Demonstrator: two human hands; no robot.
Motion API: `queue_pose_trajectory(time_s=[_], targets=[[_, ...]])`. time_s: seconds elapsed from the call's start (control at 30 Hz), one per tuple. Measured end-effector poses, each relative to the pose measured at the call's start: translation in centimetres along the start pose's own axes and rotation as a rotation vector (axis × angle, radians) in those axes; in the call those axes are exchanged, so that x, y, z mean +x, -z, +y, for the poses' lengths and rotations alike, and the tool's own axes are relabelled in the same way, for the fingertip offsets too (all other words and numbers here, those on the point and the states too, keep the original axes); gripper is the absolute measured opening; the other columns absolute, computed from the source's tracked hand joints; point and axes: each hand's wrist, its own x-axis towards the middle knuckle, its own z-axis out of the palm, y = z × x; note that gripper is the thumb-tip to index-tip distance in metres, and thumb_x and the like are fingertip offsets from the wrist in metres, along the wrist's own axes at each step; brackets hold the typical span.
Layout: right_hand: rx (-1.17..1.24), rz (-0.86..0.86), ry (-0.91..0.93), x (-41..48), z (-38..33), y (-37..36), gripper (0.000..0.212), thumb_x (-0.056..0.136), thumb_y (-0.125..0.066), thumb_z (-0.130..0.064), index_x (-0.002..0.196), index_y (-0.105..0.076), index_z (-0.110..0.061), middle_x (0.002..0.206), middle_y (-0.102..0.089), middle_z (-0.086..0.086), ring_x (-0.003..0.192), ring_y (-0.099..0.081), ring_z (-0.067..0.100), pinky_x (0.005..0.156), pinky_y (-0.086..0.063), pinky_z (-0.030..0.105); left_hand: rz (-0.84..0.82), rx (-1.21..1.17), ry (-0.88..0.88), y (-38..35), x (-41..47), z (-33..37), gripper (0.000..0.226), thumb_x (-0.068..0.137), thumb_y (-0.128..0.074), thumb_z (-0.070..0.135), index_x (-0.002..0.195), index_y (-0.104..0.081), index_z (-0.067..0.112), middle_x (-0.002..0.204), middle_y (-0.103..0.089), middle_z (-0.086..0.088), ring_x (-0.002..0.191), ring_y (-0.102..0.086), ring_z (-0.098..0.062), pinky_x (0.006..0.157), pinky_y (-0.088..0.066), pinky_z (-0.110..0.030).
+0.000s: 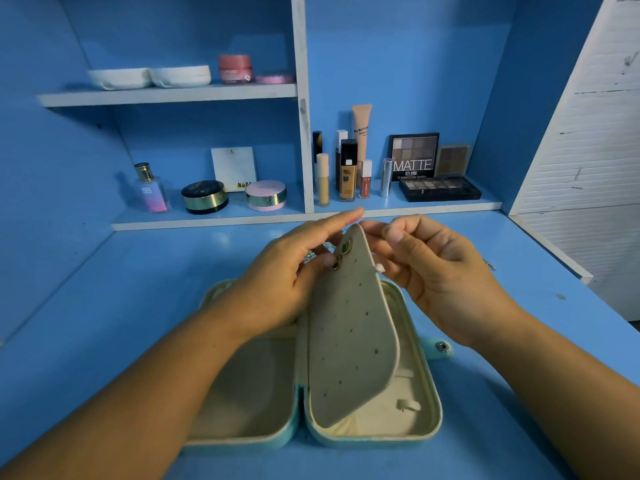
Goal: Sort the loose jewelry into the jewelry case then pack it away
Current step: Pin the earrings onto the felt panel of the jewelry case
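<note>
Mint-green zip jewelry case point(429, 432), open: left tray's twelve-o'clock end lay hidden under left hand point(277, 289); right tray was mostly masked by raised beige perforated earring flap point(349, 341). Silvery chain point(310, 255), at case's twelve o'clock, was largely hidden. Whether right hand point(436, 271) pinched anything could not be told. Forearms were cut off at six o'clock.

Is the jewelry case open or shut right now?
Open. Both halves of the jewelry case lie flat, linings up; the left hand holds the perforated earring flap raised between them.
</note>
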Motion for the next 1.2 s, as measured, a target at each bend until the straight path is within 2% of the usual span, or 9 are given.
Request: queue_pose_trajectory(time_s=[0.1,0.2,0.23,0.3,0.4,0.57,0.77,1.0,1.2], targets=[[-0.137,0.014,0.014,0.0,0.3,0.2,0.01,0.081,-0.056,-0.016,0.082,-0.057,-0.005,0.097,-0.07,0.007,0.081,-0.067,0.011,0.072,-0.053,0.019,-0.01,-0.033,-0.003,0.2,0.0,-0.1,0.055,0.097,-0.052,0.006,0.132,-0.045,0.048,0.112,-0.055,0.036,0.115,-0.053,0.002,0.092,-0.042,-0.011],[-0.727,0.082,0.105,0.2,0.9,1.1,0.006,0.086,-0.062,-0.024,0.081,-0.062,-0.02,0.102,-0.068,-0.008,0.086,-0.064,0.016,0.083,-0.051,0.025,0.0,-0.076,0.029,0.5,-0.1,-0.4,0.049,0.097,-0.052,0.011,0.126,-0.049,0.051,0.106,-0.056,0.025,0.109,-0.056,-0.003,0.09,-0.049,-0.022],[-0.963,0.053,0.135,0.2,1.0,1.6,0.007,0.088,-0.063,-0.025,0.081,-0.062,-0.027,0.107,-0.064,-0.013,0.094,-0.061,0.011,0.088,-0.046,0.022,0.009,-0.088,0.039,0.6,-0.2,-0.5,0.048,0.098,-0.052,0.013,0.125,-0.049,0.052,0.105,-0.057,0.021,0.108,-0.057,-0.006,0.091,-0.051,-0.029],[-1.325,-0.08,0.161,0.2,1.0,2.2,0.008,0.089,-0.062,-0.027,0.084,-0.063,-0.033,0.118,-0.055,-0.015,0.11,-0.049,0.004,0.088,-0.034,0.013,0.027,-0.098,0.059,0.9,-0.4,-0.6,0.049,0.098,-0.053,0.014,0.123,-0.046,0.055,0.107,-0.059,0.017,0.11,-0.058,-0.008,0.092,-0.052,-0.039],[-1.556,-0.223,0.099,0.0,0.9,2.4,0.008,0.088,-0.063,-0.032,0.091,-0.069,-0.029,0.13,-0.045,-0.01,0.119,-0.035,0.009,0.091,-0.025,0.016,0.037,-0.1,0.051,1.0,-0.6,-0.7,0.05,0.098,-0.052,0.015,0.12,-0.044,0.059,0.109,-0.058,0.017,0.106,-0.058,-0.008,0.086,-0.053,-0.037],[-1.595,-0.278,0.021,0.1,0.9,2.3,0.015,0.085,-0.065,-0.038,0.095,-0.073,-0.03,0.135,-0.041,-0.011,0.126,-0.028,0.011,0.101,-0.025,0.021,0.044,-0.124,0.06,0.9,-0.5,-0.9,0.052,0.098,-0.052,0.011,0.12,-0.044,0.057,0.104,-0.054,0.024,0.101,-0.057,-0.004,0.083,-0.054,-0.03],[-1.478,-0.191,0.046,0.7,0.4,3.3,0.011,0.089,-0.061,-0.033,0.09,-0.066,-0.044,0.122,-0.047,-0.015,0.122,-0.038,0.009,0.102,-0.032,0.027,0.048,-0.163,0.061,1.0,-0.5,-1.0,0.046,0.095,-0.053,0.019,0.119,-0.047,0.058,0.103,-0.055,0.023,0.099,-0.059,-0.006,0.084,-0.053,-0.034],[-1.503,-0.272,0.076,0.5,0.9,3.2,0.01,0.088,-0.063,-0.034,0.095,-0.07,-0.035,0.124,-0.049,-0.011,0.115,-0.037,0.001,0.096,-0.027,0.017,0.05,-0.208,0.076,0.9,-0.5,-1.2,0.042,0.092,-0.053,0.023,0.121,-0.049,0.054,0.109,-0.058,0.011,0.1,-0.061,-0.011,0.085,-0.056,-0.039],[-1.572,-0.34,0.104,0.4,1.0,2.7,0.01,0.086,-0.066,-0.034,0.094,-0.071,-0.03,0.126,-0.046,-0.011,0.118,-0.036,0.007,0.092,-0.024,0.013,0.052,-0.215,0.088,0.8,-0.5,-1.2,0.04,0.095,-0.055,0.02,0.122,-0.05,0.05,0.109,-0.058,0.009,0.102,-0.06,-0.013,0.088,-0.054,-0.039]])
